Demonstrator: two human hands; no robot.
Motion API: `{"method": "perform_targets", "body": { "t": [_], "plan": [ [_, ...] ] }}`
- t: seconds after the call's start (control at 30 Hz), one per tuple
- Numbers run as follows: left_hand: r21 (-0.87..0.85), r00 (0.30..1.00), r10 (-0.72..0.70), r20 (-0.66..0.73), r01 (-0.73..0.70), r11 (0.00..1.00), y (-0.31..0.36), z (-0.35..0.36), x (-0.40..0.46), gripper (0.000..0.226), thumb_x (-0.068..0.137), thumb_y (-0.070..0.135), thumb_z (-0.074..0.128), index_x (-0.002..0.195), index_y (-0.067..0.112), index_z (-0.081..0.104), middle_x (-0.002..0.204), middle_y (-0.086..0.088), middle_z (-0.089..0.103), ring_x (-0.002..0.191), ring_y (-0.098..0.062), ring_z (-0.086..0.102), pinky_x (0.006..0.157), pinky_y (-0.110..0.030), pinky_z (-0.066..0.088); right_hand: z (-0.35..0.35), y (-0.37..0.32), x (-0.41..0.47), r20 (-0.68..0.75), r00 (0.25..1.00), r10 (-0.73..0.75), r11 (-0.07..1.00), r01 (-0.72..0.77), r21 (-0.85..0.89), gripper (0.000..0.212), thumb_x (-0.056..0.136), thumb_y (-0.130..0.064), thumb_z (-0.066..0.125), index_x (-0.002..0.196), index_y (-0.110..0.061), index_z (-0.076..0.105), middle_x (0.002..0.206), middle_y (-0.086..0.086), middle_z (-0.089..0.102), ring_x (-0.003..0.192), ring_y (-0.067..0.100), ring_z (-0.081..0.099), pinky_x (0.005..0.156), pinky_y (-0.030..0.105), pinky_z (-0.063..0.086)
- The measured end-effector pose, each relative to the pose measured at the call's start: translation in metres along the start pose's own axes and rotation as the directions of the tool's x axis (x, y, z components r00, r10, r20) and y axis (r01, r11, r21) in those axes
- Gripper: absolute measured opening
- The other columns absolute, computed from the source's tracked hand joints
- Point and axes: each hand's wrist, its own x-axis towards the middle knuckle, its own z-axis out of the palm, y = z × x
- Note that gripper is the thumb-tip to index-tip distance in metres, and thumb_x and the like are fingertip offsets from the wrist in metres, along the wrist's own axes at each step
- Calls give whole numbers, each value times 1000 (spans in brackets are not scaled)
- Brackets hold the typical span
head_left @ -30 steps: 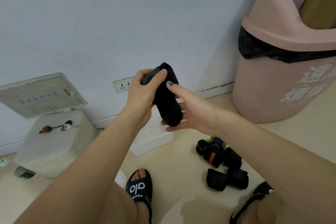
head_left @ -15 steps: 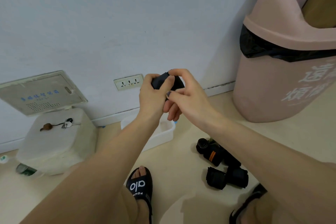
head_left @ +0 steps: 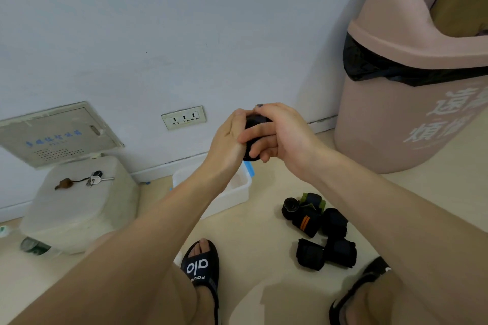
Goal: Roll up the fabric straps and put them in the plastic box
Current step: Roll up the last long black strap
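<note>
A pale bluish-white wall (head_left: 132, 21) meets a beige floor (head_left: 264, 224) along a white skirting board (head_left: 169, 166). A triple socket plate (head_left: 184, 117) sits low on the wall, a grey access panel (head_left: 56, 134) left of it. A pink swing-lid bin (head_left: 412, 82) with black liner stands at the right.

**Bare arms, black slides**

Both forearms are bare, no sleeves in view. The right hand (head_left: 285, 132) has a dark-painted fingernail. Black slide sandals on both feet; the left sandal (head_left: 202, 269), bottom centre, carries white lettering.
</note>
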Motion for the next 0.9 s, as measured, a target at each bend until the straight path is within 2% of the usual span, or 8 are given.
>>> {"method": "perform_targets", "body": {
  "t": [0.1,0.27,0.37,0.43,0.5,0.63,0.77,0.9],
  "plan": [
    [60,999,25,26,-26,998,-2,3,-3,48,104,48,26,105,25,68,103,-4,76,100,-28,73,87,-42,58,-5,-2,-1,13,997,71,979,-72,188,24,104,-26,48,118,-7,55,88,14,77,43,18,51,42,25,37],
    [46,999,-11,52,9,999,-9,7,-5,45,108,38,27,110,22,68,98,-3,78,87,-20,76,65,-25,56,-14,-3,-4,44,992,114,915,-123,383,27,102,-22,53,121,-5,55,97,15,72,53,19,57,44,26,44],
    [73,993,-105,60,100,992,-15,12,-4,45,108,43,29,106,28,71,104,3,75,98,-16,72,83,-36,59,-23,3,-3,-95,990,-104,993,98,-70,26,95,-11,57,120,-14,54,104,8,68,62,19,61,54,28,48],
    [99,977,-199,82,191,977,-21,15,-7,44,107,47,31,102,28,71,110,0,73,104,-18,70,93,-41,58,-36,15,-4,-3,959,-283,806,236,-543,49,86,-15,65,132,-25,51,115,-1,63,87,15,63,73,28,52],
    [137,951,-279,134,261,956,-28,19,-8,46,108,48,31,105,26,71,111,-4,74,99,-21,73,90,-40,60,-47,35,-9,193,965,-175,625,260,-736,76,79,-21,75,147,-31,42,130,-5,53,113,14,54,92,30,50],
    [224,882,-414,224,367,903,-47,27,-16,39,109,41,30,115,24,65,113,-5,73,95,-23,75,85,-41,63,-55,83,-19,266,962,-54,298,270,-915,113,74,-39,86,161,-27,15,145,-3,49,123,21,53,98,39,50],
    [353,842,-461,281,356,865,-77,34,-12,38,100,41,40,118,15,61,118,-14,69,94,-26,75,80,-43,65,-62,119,-19,206,977,-58,318,213,-924,100,73,-41,86,152,-22,29,133,1,56,114,24,57,93,44,53],
    [254,767,-540,347,477,841,-104,42,-5,36,104,39,44,127,12,50,122,-15,62,104,-28,72,82,-43,64,-77,142,-10,167,986,5,230,162,-960,81,72,-38,83,138,-21,38,117,0,57,102,24,57,80,43,55]
  ]
}}
